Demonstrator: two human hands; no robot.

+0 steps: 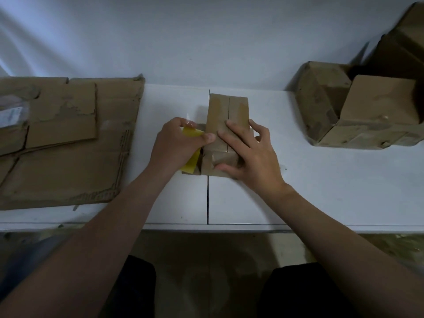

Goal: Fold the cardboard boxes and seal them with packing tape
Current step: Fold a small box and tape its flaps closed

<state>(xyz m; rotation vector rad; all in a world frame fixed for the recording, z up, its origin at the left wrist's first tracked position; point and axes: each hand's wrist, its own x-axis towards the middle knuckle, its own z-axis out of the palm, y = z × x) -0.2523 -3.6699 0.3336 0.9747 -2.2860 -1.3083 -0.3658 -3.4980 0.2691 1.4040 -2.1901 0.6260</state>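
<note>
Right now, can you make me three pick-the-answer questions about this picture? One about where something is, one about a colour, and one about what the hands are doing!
1. Where does the flat cardboard lie?
A. left side of the table
B. on the floor
C. on top of the small box

2. What colour is the tape roll's side?
A. blue
B. yellow
C. red

3. What is the right hand doing?
A. hanging off the table
B. waving in the air
C. pressing on the small box

Answers:
1. A: the flat cardboard covers the left part of the table.
2. B: the tape roll in the left hand shows yellow.
3. C: the right hand rests on the small box, fingers spread.
</note>
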